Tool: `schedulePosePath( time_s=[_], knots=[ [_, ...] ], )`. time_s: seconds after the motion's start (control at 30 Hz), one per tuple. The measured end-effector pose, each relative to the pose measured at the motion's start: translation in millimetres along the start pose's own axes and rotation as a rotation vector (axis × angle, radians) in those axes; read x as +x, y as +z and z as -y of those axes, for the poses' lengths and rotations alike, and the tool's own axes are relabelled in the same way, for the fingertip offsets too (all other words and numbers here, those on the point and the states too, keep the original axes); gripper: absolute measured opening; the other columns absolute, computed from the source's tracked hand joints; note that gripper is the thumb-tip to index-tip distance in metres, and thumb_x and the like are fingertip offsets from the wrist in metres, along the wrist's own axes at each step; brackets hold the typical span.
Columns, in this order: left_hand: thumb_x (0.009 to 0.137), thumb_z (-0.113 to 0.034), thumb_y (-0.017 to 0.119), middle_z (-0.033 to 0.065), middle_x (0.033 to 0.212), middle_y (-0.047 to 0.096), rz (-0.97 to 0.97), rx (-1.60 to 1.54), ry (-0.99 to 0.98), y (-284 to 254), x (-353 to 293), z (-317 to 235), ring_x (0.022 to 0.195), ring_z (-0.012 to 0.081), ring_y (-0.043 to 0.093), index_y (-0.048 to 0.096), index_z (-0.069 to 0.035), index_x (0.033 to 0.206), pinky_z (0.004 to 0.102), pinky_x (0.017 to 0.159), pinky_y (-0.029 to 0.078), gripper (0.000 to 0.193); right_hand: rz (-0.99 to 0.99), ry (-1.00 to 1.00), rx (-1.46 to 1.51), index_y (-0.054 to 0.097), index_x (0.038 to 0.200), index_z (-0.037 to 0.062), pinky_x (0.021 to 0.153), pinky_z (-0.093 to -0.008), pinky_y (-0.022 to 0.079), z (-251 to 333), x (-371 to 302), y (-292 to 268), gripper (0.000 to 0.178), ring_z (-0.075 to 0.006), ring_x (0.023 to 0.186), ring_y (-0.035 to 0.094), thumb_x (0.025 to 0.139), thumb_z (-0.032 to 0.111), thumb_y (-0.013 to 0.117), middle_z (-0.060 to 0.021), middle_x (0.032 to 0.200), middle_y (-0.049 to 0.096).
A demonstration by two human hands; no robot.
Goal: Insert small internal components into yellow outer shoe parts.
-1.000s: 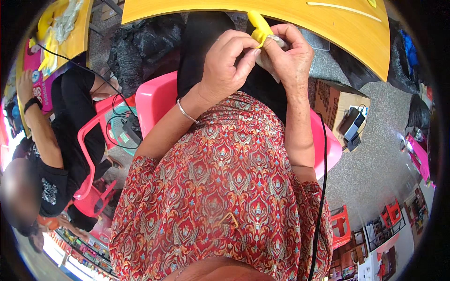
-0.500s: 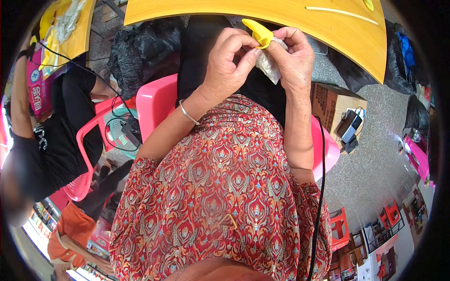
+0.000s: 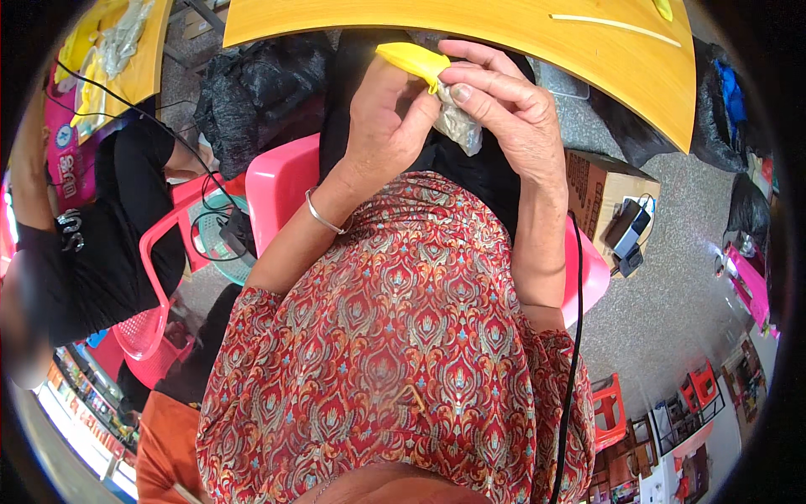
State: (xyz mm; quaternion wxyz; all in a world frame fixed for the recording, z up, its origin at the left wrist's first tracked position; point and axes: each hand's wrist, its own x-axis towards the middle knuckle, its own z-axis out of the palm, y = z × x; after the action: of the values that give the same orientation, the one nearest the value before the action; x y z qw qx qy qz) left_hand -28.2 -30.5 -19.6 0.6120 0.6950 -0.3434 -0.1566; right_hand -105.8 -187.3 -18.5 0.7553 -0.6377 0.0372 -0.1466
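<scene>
Below the yellow desk point(image 3: 420, 10) at top centre, the left hand point(image 3: 390, 122) pinches a yellow rubbery pouch point(image 3: 411, 58) near its rim while the right hand point(image 3: 508, 105) pinches a crumpled translucent bag point(image 3: 458, 128) against it, seemingly steadying both where they meet.

Yellow piece point(image 3: 413, 59): smooth, soft sheen; rubber or plastic, cannot tell which. Small bag point(image 3: 458, 126): thin, crinkled, see-through plastic, shiny along the folds. Bangle point(image 3: 321, 215): polished silver-coloured metal. Blouse point(image 3: 395, 302): soft printed cloth, matt. Table point(image 3: 604, 59): smooth, wood-coloured top, faint gloss. Chair point(image 3: 285, 181): moulded pink plastic, smooth, glossy. Black bag point(image 3: 260, 84): wrinkled plastic film, glossy. Box point(image 3: 596, 189): brown cardboard, matt. Cable point(image 3: 572, 378): smooth black covering. Floor point(image 3: 646, 319): grey, speckled, stone-like.
</scene>
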Motion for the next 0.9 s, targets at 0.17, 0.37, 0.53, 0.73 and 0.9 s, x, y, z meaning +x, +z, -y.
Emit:
schedulePosePath(
  time_s=[0.17,0.37,0.53,0.73,0.9],
  knots=[
    [0.083,0.002,0.061,0.0077,0.094,0.057,-0.103,-0.065,-0.035,1.8,-1.2,-7.3,0.082,0.0156,0.061,0.059,0.000,0.102,0.0268,0.073,0.051,0.019,-0.092,-0.029,-0.102,0.072,0.104,0.0065,0.082,-0.0244,0.048,1.5,-2.1,8.5,0.020,-0.0130,0.096,0.061,0.084,0.006,0.068,-0.0067,0.108,0.063],
    [0.079,0.000,0.064,0.0083,0.087,0.055,0.009,0.145,0.151,-1.6,3.1,-17.3,0.077,0.0178,0.057,0.056,-0.001,0.090,0.0277,0.069,0.046,0.013,-0.236,0.109,-0.065,0.065,0.104,0.0027,0.075,-0.0228,0.049,2.9,-3.6,13.8,0.025,-0.0088,0.084,0.061,0.080,0.007,0.069,-0.0035,0.092,0.066],
    [0.078,0.004,0.064,0.0105,0.087,0.055,0.045,0.229,0.210,6.2,4.2,-23.8,0.077,0.0230,0.057,0.056,-0.001,0.089,0.0299,0.069,0.046,0.015,-0.387,0.032,-0.270,0.064,0.098,0.0027,0.068,-0.0225,0.049,0.4,-0.3,17.7,0.022,-0.0069,0.075,0.061,0.077,0.008,0.068,-0.0023,0.084,0.066],
    [0.078,0.002,0.066,0.0103,0.087,0.054,-0.034,0.189,0.182,20.5,-0.8,-5.6,0.078,0.0231,0.056,0.055,-0.001,0.092,0.0296,0.068,0.046,0.018,-0.493,0.067,-0.394,0.066,0.093,0.0026,0.066,-0.0231,0.049,-12.4,-2.1,17.2,0.017,-0.0070,0.071,0.060,0.078,0.010,0.068,-0.0024,0.081,0.067],
    [0.082,0.000,0.065,0.0103,0.092,0.053,-0.131,0.155,0.153,20.3,2.3,4.8,0.081,0.0195,0.057,0.054,-0.001,0.093,0.0268,0.066,0.048,0.016,-0.418,0.077,-0.092,0.063,0.099,-0.0007,0.073,-0.0231,0.050,-10.9,0.7,13.6,0.021,-0.0096,0.082,0.062,0.081,0.007,0.069,-0.0055,0.091,0.067]
  ],
)
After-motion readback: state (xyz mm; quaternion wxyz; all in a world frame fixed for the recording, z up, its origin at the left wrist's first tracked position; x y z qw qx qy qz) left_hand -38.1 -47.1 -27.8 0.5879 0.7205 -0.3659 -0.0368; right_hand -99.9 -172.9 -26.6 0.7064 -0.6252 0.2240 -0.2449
